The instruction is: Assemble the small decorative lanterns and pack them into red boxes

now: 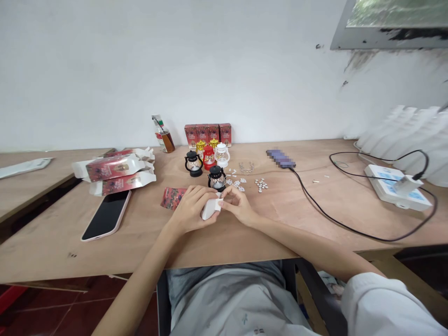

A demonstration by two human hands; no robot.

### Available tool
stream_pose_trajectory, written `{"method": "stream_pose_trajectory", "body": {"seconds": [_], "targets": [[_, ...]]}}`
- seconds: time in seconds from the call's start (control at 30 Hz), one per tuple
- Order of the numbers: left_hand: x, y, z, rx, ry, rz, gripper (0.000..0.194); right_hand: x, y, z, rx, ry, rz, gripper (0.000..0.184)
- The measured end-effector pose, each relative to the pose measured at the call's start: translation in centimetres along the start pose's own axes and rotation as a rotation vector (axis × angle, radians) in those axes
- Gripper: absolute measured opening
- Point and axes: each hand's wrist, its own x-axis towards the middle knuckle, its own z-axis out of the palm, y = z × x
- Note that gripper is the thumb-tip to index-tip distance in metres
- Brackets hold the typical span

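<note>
My left hand [191, 208] is wrapped round a small carton [209, 209] whose white side faces me. At the carton's right end, my right hand [241, 207] pinches a white flap between thumb and fingers. Just beyond my hands stands a black mini lantern [217, 179]. Behind it are another black lantern [193, 164], a red lantern [209, 159], a white lantern [221, 155] and two gold lanterns [200, 146]. A red printed flat carton [171, 198] lies left of my left hand, partly covered by it.
Against the wall stand several red boxes [225, 135] and a bottle [164, 136]. Opened cartons [117, 170] and a phone [107, 214] lie left. Small white pieces [261, 185] and wire bits [246, 168] lie mid-table. Rightward are another phone [281, 158], its cable and a power strip [392, 184].
</note>
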Motion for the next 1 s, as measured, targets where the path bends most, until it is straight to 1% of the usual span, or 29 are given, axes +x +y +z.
{"method": "stream_pose_trajectory", "body": {"seconds": [0.17, 0.27, 0.33, 0.4, 0.47, 0.57, 0.6, 0.67, 0.73, 0.8, 0.87, 0.93, 1.0], "targets": [[-0.1, 0.0, 0.1, -0.003, 0.016, 0.022, 0.022, -0.1, 0.1, 0.1, 0.001, -0.011, 0.009, 0.044], [-0.1, 0.1, 0.1, -0.016, -0.008, 0.014, 0.024, 0.0, 0.4, 0.1, 0.023, 0.0, 0.033, 0.045], [-0.1, 0.3, 0.1, -0.03, -0.023, 0.003, 0.026, 0.1, 0.7, 0.0, 0.039, 0.017, 0.046, 0.048], [-0.1, 0.5, 0.1, -0.041, -0.014, 0.007, 0.027, 0.2, 0.8, -0.4, 0.058, -0.005, 0.066, 0.055], [-0.2, 0.7, 0.0, -0.041, 0.012, 0.054, 0.027, 0.2, 0.8, -0.7, 0.086, -0.111, 0.097, 0.067], [-0.1, 1.3, -0.5, 0.001, 0.085, 0.196, 0.026, 0.0, 0.4, -0.9, 0.186, -0.333, 0.181, 0.083], [-0.1, 1.6, -0.7, 0.025, 0.117, 0.25, 0.027, -0.2, 0.2, -0.8, 0.244, -0.384, 0.218, 0.086], [-0.1, 2.4, -1.0, 0.073, 0.176, 0.348, 0.027, -0.4, -0.2, -0.5, 0.371, -0.414, 0.282, 0.081], [0.0, 3.4, -1.2, 0.094, 0.197, 0.432, 0.026, -0.5, -0.7, -0.3, 0.462, -0.386, 0.314, 0.072], [-0.1, 4.5, -1.1, 0.08, 0.195, 0.503, 0.024, -0.6, -1.2, -0.2, 0.484, -0.385, 0.345, 0.066], [-0.1, 5.5, -0.9, 0.04, 0.19, 0.549, 0.027, -0.6, -1.6, -0.4, 0.477, -0.419, 0.377, 0.067], [-0.1, 6.1, -1.0, -0.013, 0.155, 0.536, 0.035, -0.7, -1.9, -0.6, 0.475, -0.435, 0.387, 0.068], [0.0, 6.2, -1.4, -0.034, 0.1, 0.443, 0.036, -0.7, -1.9, -0.7, 0.446, -0.393, 0.331, 0.07]]}}
